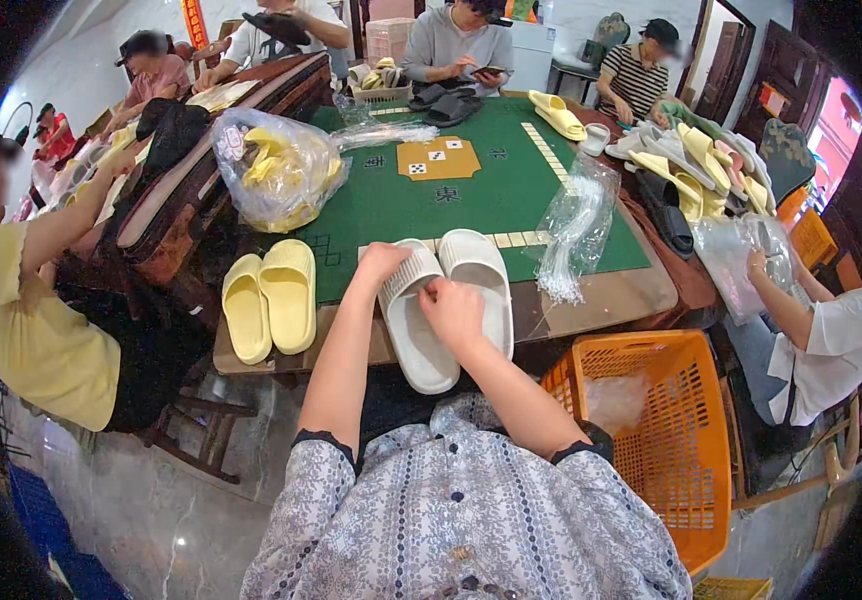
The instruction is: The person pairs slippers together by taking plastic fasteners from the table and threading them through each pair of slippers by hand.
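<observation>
Pale grey slippers (pixel 423 352) at near edge of table (pixel 631 297), left one overhanging; likely light, soft, springy, hard to damage. Best hold: strap side or sole rim. Left hand (pixel 383 264) on strap's left side, right hand (pixel 454 308) bunched at its near edge; grip of either: cannot tell. Green mat (pixel 381 205); yellow slippers (pixel 289 300) left, orange basket (pixel 699 450) right, co-workers (pixel 459 50) around

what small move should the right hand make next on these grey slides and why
Perhaps shift the right hand to the right grey slide's strap: it appears to be at the left grey slide's strap, which the left hand also touches, while the other strap looks untouched.
</observation>
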Available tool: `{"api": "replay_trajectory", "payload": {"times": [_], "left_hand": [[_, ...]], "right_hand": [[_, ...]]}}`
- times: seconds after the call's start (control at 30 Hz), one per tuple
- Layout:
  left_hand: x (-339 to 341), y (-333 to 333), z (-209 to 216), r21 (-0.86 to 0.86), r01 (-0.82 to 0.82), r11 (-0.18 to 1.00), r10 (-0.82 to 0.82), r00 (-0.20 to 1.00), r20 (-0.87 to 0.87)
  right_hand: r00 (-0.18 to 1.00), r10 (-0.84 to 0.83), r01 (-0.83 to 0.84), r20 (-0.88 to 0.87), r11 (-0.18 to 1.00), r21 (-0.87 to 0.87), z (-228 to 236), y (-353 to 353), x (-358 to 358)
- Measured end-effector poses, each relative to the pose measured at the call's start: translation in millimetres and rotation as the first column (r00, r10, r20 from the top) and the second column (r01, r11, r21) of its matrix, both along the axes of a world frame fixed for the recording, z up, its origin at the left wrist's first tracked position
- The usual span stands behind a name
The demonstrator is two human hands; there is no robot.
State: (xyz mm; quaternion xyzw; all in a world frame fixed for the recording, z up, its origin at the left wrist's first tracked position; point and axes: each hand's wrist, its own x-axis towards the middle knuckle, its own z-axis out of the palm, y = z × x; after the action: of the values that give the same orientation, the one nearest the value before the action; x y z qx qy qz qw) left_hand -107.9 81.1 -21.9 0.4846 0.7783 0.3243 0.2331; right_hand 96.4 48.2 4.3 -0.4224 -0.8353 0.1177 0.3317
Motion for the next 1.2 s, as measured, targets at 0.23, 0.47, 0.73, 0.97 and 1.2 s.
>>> {"api": "replay_trajectory", "payload": {"times": [0.23,0.47,0.73,0.97,1.2], "left_hand": [[11,4,17,-0.112,0.062,0.992,-0.087,0.969,-0.232],[13,1,33,-0.210,0.002,0.978,-0.034,0.989,-0.146],[-14,9,15,-0.064,0.131,0.989,-0.134,0.990,-0.049],[-1,2,51,-0.186,0.212,0.959,-0.241,0.959,-0.150],[10,1,59,-0.229,0.151,0.962,-0.182,0.975,-0.123]], "right_hand": [[0.990,-0.017,0.010,0.138,0.999,0.050,-11,4,-10],[0.995,0.036,-0.043,0.090,0.995,0.085,-9,6,-9],[0.998,0.025,-0.032,0.063,0.994,0.106,-10,6,-6],[0.997,-0.033,0.027,0.062,0.995,0.097,-21,8,-8],[0.999,-0.032,0.032,0.003,0.999,-0.002,-14,6,-6]]}}
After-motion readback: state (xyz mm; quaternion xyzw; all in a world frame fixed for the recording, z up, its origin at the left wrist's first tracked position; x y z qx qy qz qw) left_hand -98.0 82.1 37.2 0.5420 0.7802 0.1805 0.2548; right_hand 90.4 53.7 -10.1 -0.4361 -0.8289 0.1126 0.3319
